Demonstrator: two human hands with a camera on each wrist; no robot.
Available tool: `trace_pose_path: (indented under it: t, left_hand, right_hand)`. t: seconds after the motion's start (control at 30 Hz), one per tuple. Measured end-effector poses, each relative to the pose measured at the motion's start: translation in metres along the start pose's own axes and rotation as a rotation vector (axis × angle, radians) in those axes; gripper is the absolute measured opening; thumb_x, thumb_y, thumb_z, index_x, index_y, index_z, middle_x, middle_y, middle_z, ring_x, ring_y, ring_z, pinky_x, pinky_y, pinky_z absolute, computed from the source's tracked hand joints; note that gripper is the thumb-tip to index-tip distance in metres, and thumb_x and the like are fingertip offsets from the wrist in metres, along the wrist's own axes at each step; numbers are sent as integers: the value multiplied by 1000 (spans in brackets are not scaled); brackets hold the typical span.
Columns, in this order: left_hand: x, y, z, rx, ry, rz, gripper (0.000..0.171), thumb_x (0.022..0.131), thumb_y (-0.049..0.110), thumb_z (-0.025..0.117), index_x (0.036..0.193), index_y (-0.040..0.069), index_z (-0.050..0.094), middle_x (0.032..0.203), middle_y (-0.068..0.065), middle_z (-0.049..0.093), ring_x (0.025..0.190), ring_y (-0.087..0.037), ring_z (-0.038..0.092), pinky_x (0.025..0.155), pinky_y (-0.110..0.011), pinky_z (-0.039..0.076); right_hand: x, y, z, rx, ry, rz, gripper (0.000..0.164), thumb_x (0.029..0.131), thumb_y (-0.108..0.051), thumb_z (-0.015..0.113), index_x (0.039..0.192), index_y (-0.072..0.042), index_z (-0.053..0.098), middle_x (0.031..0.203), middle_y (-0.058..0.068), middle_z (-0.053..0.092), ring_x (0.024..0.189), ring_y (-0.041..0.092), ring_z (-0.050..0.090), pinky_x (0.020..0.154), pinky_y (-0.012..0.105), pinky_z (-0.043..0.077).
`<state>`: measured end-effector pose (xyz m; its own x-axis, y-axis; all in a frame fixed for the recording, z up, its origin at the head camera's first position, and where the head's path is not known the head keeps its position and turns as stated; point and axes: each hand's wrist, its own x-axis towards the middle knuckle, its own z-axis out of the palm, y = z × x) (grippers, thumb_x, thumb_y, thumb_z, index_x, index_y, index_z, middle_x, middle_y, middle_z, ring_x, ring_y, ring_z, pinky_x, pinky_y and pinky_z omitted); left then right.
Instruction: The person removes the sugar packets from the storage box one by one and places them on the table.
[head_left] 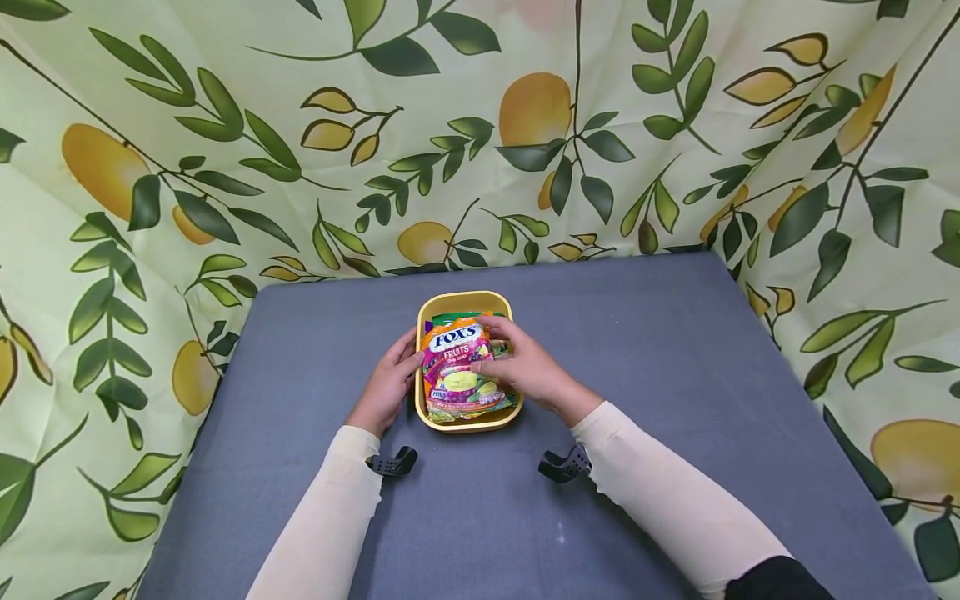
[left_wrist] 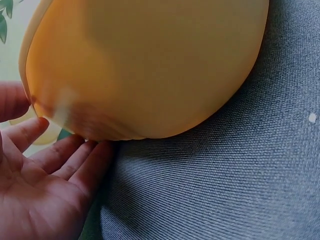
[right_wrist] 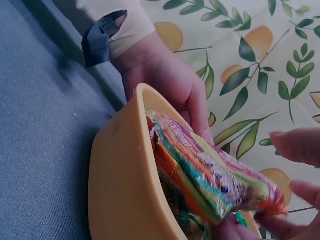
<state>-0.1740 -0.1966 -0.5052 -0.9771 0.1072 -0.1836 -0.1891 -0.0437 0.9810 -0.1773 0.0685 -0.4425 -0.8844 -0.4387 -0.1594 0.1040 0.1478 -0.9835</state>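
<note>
A yellow plastic bin [head_left: 468, 427] holds several packets. A colourful FOX'S fruit candy bag [head_left: 456, 354] lies uppermost; in the right wrist view this candy bag [right_wrist: 200, 165] is tilted against the rim. My left hand [head_left: 386, 385] holds the bin's left side, with fingers against the outer wall and thumb at the rim; the left wrist view shows this hand [left_wrist: 45, 175] beside the wall. My right hand [head_left: 528, 362] is over the bin's right side, fingers spread at the candy bag. In the right wrist view its thumb [right_wrist: 295, 145] stands apart from the bag, while blurred fingertips touch the bag's end.
The bin stands on a grey-blue cloth-covered table [head_left: 622, 350], near its far edge. A cloth [head_left: 450, 150] printed with leaves and fruit hangs behind and at both sides. A black band [head_left: 393, 462] is on the left wrist and another black band [head_left: 564, 465] on the right.
</note>
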Motion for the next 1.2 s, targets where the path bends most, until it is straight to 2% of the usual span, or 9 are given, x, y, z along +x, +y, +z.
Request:
trace_pose_path:
  t: [0.13, 0.2, 0.47, 0.97, 1.2]
  left_hand:
    - [0, 0, -1, -9, 0, 4, 59, 117, 18, 50, 173, 12, 32, 174, -13, 34, 150, -32, 43, 119, -54, 42]
    - [1, -1, -1, -4, 5, 0, 59, 117, 19, 51, 173, 13, 32, 174, -12, 34, 150, -31, 44, 119, -53, 42]
    - [2, -2, -1, -5, 7, 3, 59, 117, 20, 51, 173, 14, 33, 173, -11, 36, 148, -30, 46, 118, -52, 44]
    - [2, -5, -1, -1, 4, 8, 60, 117, 21, 51, 173, 14, 32, 174, -10, 34, 153, -30, 40, 121, -53, 40]
    - [1, -7, -3, 5, 11, -2, 60, 117, 24, 53, 173, 17, 34, 174, -9, 35, 153, -29, 41, 121, -51, 40]
  right_hand:
    - [1, 1, 0, 10, -29, -22, 83, 99, -7, 81, 169, -28, 40, 169, 12, 34, 108, 35, 71, 79, 41, 63]
    - [2, 1, 0, 13, -37, -23, 85, 99, -5, 80, 169, -29, 39, 168, 13, 33, 107, 36, 73, 83, 43, 64]
    - [6, 9, 2, 25, 5, 14, 83, 99, -1, 79, 169, -24, 39, 152, 26, 50, 115, 38, 67, 84, 43, 63]
    - [5, 8, 4, 191, 49, -19, 82, 97, 14, 71, 166, -17, 41, 147, 24, 56, 105, 38, 72, 81, 46, 66]
    - [4, 9, -2, 166, 98, -31, 76, 97, 11, 74, 163, -16, 46, 133, 22, 60, 103, 35, 70, 78, 41, 66]
